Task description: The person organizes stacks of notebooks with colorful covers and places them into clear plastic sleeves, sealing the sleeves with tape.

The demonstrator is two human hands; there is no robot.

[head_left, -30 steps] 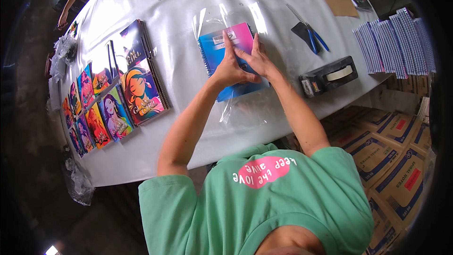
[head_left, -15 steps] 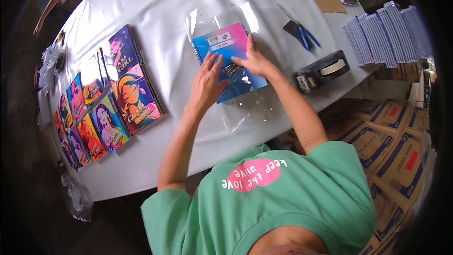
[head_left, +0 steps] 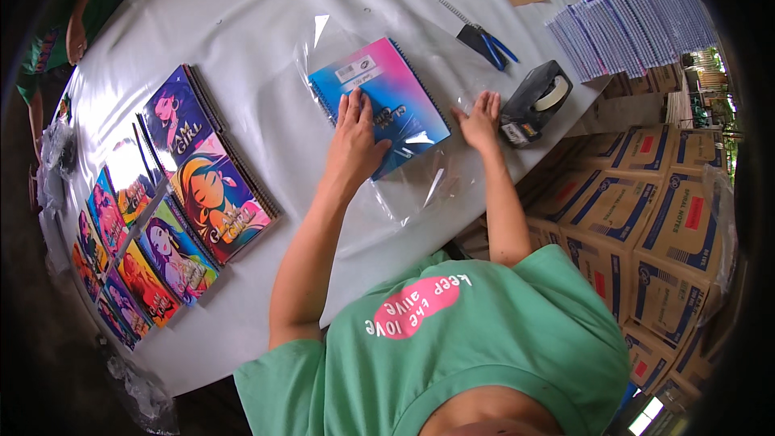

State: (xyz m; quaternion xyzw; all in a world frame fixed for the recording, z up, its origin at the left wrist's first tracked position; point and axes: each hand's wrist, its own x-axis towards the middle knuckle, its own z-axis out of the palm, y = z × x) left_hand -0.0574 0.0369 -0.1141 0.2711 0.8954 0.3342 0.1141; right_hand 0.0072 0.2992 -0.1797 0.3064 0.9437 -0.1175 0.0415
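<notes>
A blue and pink spiral notebook (head_left: 387, 93) lies on the white table (head_left: 242, 24) inside a clear plastic sleeve (head_left: 420, 186). My left hand (head_left: 353, 141) lies flat on the notebook's near half, fingers spread. My right hand (head_left: 480, 119) rests flat on the clear plastic to the right of the notebook, close to a black tape dispenser (head_left: 533, 101). Neither hand grips anything.
Colourful illustrated notebooks (head_left: 202, 186) lie in overlapping rows at the left. Blue-handled scissors (head_left: 484, 39) lie behind the dispenser. A stack of spiral notebooks (head_left: 630, 24) stands at the far right. Cardboard boxes (head_left: 646, 226) sit below the table's right edge. Another person (head_left: 73, 8) stands at the far left.
My right hand has left the notebook and moved right onto the plastic near the tape dispenser. My left hand has slid down the cover and now lies flat.
</notes>
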